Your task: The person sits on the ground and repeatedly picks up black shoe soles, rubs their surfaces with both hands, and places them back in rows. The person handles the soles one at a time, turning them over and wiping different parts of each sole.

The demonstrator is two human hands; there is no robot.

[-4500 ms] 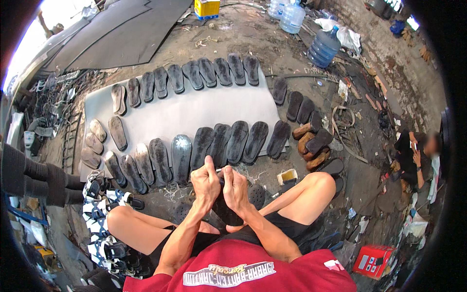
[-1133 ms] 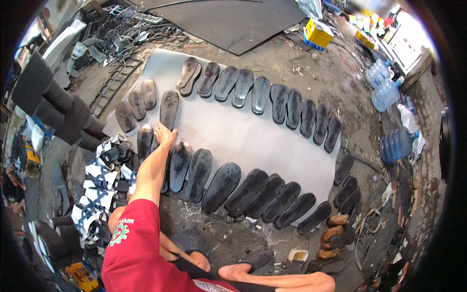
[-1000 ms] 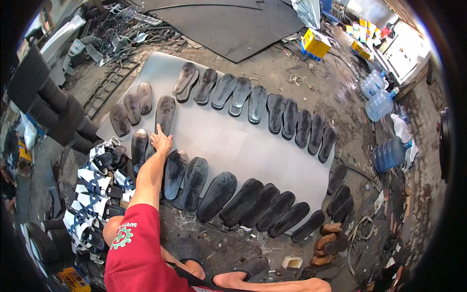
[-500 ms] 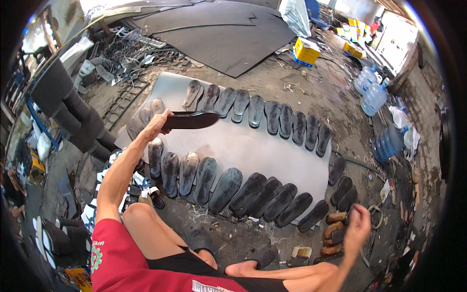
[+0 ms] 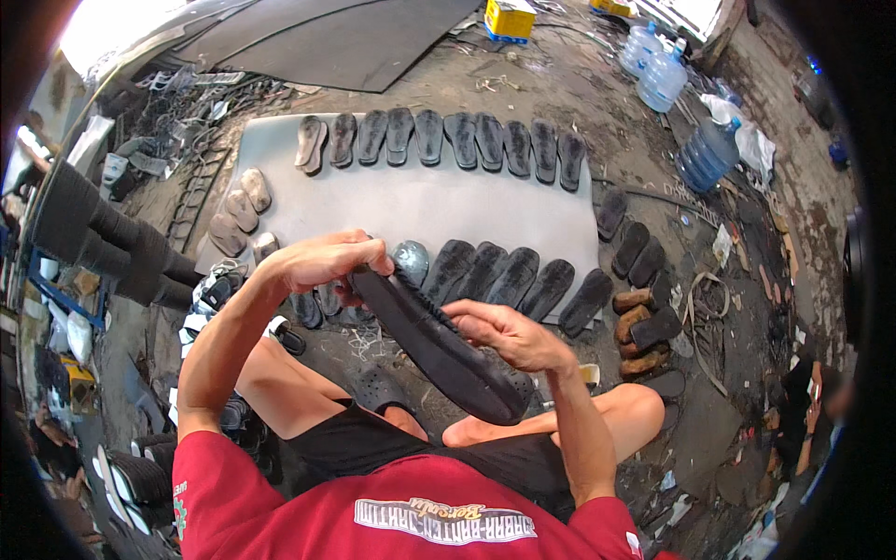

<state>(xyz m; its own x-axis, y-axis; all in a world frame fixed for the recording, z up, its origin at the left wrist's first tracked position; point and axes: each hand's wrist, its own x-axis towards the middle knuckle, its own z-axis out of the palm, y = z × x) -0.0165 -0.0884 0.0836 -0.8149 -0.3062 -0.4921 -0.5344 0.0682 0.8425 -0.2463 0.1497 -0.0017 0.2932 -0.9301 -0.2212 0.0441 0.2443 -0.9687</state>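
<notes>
- Gripping the far end of a black sole (image 5: 425,345), your left hand (image 5: 327,263) is closed tightly around it.
- Your right hand (image 5: 504,334) has its fingers bent at the sole's ridged edge, about midway along; you cannot tell from this view whether they pinch it or only touch it.
- You have the sole up in the air in front of your black shorts (image 5: 364,443), slanting from upper left to lower right.
- Beyond your hands lies a grey sheet (image 5: 439,205), with a far row of dark soles (image 5: 428,138) along its far edge.
- A near row of dark soles (image 5: 478,273) lies closer to you, partly hidden behind your hands.
- On the sheet's left end you have three paler soles (image 5: 243,201).
- To its right, brown blocks (image 5: 631,325) sit on the floor (image 5: 565,98), well apart from large blue bottles (image 5: 707,157) farther off.
</notes>
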